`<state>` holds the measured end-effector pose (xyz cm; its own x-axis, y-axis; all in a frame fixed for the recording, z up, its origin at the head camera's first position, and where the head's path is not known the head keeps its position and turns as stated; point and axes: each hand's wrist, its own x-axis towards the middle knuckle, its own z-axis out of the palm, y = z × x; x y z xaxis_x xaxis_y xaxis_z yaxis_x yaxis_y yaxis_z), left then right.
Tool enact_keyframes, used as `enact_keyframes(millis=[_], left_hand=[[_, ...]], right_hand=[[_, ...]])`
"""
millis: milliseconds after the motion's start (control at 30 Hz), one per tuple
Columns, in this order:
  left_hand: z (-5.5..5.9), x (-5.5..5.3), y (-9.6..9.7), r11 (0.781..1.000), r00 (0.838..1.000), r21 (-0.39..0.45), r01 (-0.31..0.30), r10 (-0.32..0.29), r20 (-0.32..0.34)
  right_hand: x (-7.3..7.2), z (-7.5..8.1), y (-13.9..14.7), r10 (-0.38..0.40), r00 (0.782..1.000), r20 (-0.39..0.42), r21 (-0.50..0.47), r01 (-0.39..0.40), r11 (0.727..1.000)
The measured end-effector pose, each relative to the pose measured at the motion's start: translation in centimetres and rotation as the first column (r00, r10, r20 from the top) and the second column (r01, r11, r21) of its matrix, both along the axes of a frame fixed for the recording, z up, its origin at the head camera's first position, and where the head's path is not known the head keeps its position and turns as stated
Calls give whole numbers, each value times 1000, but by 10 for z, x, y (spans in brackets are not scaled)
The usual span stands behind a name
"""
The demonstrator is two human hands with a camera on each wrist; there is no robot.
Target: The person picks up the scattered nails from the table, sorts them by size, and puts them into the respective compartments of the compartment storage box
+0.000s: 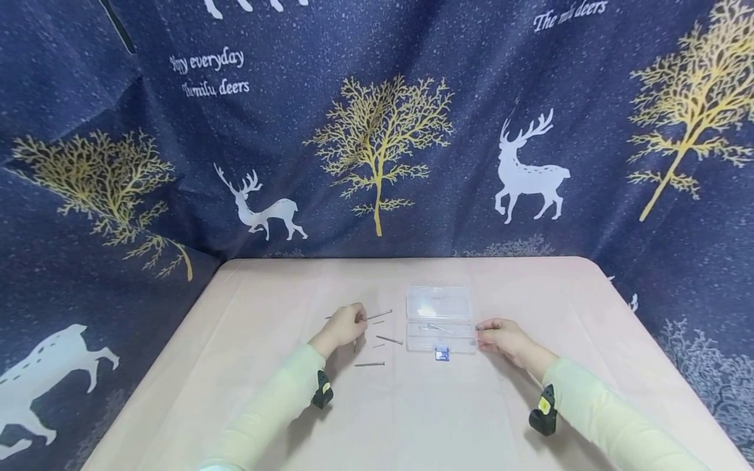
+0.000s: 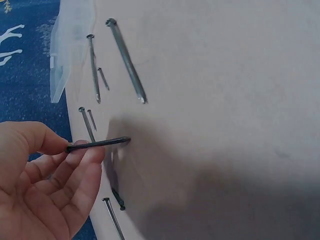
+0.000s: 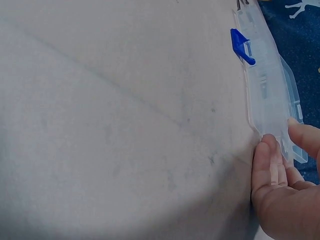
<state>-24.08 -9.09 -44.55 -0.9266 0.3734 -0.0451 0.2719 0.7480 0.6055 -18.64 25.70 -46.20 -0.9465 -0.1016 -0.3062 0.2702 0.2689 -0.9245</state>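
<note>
My left hand (image 1: 344, 325) is above the table at left of the box. Its thumb and fingers pinch a dark nail (image 2: 102, 144) near the head, the point sticking out past the fingertips. Several loose nails lie around that hand, including a large nail (image 2: 127, 62) and a nail (image 1: 370, 364) nearer the front. A clear plastic box (image 1: 412, 345) has its lid (image 1: 438, 303) folded back and a blue latch (image 1: 442, 353) at the front. Some nails (image 1: 438, 328) are inside it. At the box's right end, my right hand (image 1: 506, 340) holds the edge between thumb and fingers.
A pale pink cloth covers the table (image 1: 436, 418). Behind it hangs a dark blue curtain (image 1: 283, 144) printed with deer and trees. Small nails (image 1: 379, 322) lie between the left hand and the box.
</note>
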Motion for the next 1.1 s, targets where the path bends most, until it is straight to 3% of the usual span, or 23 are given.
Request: enact_keyframes(millis=[233, 400, 633, 900, 1100], left_hand=[[0, -3, -9, 987, 995, 146, -62, 49, 89], [-2, -5, -11, 960, 977, 242, -139, 92, 194], [-8, 0, -10, 902, 932, 345, -258, 139, 334], [-12, 7, -10, 841, 898, 416, -346, 168, 407], [-14, 10, -5, 782, 876, 471, -409, 191, 444]], right_hand=[[-3, -1, -3, -7, 1000, -12, 10, 7, 1000], [-4, -1, -2, -21, 1000, -18, 2, 21, 1000], [2, -1, 1, -28, 999, -21, 18, 29, 999], [2, -1, -2, -17, 1000, -21, 5, 17, 1000], [4, -2, -3, -20, 999, -25, 35, 21, 999]])
